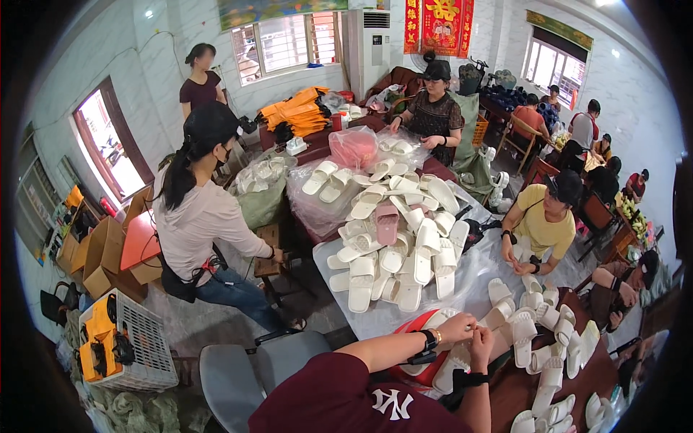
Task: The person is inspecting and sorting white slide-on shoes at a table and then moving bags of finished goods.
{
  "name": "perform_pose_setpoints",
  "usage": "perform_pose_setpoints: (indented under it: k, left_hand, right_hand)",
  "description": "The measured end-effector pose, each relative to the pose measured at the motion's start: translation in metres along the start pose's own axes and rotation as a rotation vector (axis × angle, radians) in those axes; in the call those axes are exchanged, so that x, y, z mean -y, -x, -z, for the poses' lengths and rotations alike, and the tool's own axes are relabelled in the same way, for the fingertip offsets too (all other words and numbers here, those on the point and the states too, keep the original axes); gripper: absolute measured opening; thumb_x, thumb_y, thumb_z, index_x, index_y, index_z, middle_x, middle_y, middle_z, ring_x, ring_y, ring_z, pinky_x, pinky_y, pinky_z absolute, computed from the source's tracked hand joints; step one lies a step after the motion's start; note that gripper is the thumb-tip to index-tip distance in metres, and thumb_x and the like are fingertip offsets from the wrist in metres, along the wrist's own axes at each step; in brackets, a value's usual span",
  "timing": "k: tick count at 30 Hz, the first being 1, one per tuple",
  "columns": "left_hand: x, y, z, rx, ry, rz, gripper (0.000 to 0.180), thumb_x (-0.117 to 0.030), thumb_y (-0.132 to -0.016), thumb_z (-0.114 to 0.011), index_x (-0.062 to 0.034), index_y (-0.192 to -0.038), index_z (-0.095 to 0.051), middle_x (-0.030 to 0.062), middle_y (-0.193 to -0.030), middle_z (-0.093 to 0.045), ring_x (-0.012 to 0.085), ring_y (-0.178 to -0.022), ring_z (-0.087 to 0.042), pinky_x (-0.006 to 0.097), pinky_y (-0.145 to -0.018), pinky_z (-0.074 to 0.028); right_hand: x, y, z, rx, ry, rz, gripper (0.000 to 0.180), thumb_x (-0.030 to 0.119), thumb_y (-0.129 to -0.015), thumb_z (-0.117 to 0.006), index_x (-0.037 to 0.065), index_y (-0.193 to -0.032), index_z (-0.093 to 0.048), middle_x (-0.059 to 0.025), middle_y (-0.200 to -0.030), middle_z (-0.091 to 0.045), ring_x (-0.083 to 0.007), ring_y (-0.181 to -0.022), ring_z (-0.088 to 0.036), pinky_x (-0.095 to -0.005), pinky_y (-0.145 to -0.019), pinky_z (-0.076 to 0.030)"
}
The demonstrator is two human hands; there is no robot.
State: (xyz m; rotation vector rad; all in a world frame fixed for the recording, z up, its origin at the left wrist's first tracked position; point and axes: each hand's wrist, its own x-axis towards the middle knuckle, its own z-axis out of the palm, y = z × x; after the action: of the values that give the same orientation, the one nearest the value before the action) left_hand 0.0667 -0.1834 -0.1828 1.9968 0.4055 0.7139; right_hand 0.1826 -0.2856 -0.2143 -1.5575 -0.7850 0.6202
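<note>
My left hand [455, 329] and my right hand [481, 347] meet at the fingertips. Both are pinched closed, and whatever lies between them is too small to make out. Just below them is a red basin [431, 319] with white slippers [415, 366] in and around it. Beyond my hands, a big heap of white slide slippers [426, 242] covers the pale table, with one pink slipper [387, 223] on top. More white slippers [550, 375] are spread over the brown table to the right of my right hand.
A person in yellow [541, 224] sits at the right, handling something pale. Across the table stands a person in dark clothes [438, 115]; another in a light top [202, 209] sits at the left. A grey chair [231, 386] and a white crate [141, 353] stand at lower left.
</note>
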Motion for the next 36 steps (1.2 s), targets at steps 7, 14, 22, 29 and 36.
perform_pose_setpoints:
  k: [7,14,22,29,36]
  left_hand:
    - [-0.01,0.002,0.001,-0.023,-0.122,-0.09,0.015,-0.018,-0.069,-0.056,-0.004,-0.073,-0.053,0.0118,-0.079,-0.053,0.0311,-0.084,-0.05,0.038,-0.077,-0.04]
    - [-0.012,0.005,0.0,-0.044,-0.164,-0.143,0.015,-0.016,-0.067,-0.053,-0.0022,-0.073,-0.054,0.0146,-0.08,-0.053,0.0337,-0.084,-0.05,0.04,-0.077,-0.041]
    - [-0.039,0.011,0.008,-0.289,-0.344,-0.081,0.015,-0.016,-0.074,-0.053,-0.0019,-0.077,-0.049,0.0146,-0.079,-0.051,0.0326,-0.082,-0.05,0.04,-0.074,-0.04]
    - [-0.051,0.073,0.033,0.086,-0.357,-0.11,0.022,-0.027,-0.083,-0.051,-0.0057,-0.08,-0.056,0.0155,-0.064,-0.057,0.0339,-0.06,-0.058,0.044,-0.057,-0.045]
    - [-0.049,0.093,0.021,0.166,-0.494,0.32,0.037,-0.04,-0.081,-0.056,-0.0041,-0.091,-0.054,0.0187,-0.065,-0.06,0.034,-0.062,-0.061,0.044,-0.057,-0.048]
  right_hand:
    - [0.022,0.009,-0.006,0.006,0.214,0.126,0.007,0.003,-0.083,-0.049,-0.001,-0.078,-0.052,-0.0086,-0.072,-0.055,-0.0146,-0.065,-0.051,-0.0284,-0.061,-0.043]
    - [0.016,0.006,-0.003,0.019,0.244,0.124,0.009,0.003,-0.083,-0.046,-0.001,-0.08,-0.053,-0.0096,-0.072,-0.056,-0.0154,-0.065,-0.051,-0.0289,-0.06,-0.042]
    - [0.013,0.004,0.013,-0.155,-0.16,-0.049,0.005,0.006,-0.085,-0.049,0.005,-0.088,-0.052,-0.0012,-0.077,-0.051,-0.0076,-0.063,-0.047,-0.0205,-0.055,-0.04]
    - [0.005,0.033,0.044,-0.38,-0.203,-0.065,0.011,0.004,-0.082,-0.052,0.004,-0.094,-0.054,-0.0008,-0.085,-0.052,-0.0084,-0.07,-0.048,-0.0218,-0.062,-0.042]
    - [0.012,0.078,0.014,-0.14,0.093,0.045,0.022,0.009,-0.084,-0.056,0.0,-0.104,-0.055,-0.0043,-0.089,-0.058,-0.0107,-0.079,-0.053,-0.0241,-0.072,-0.044]
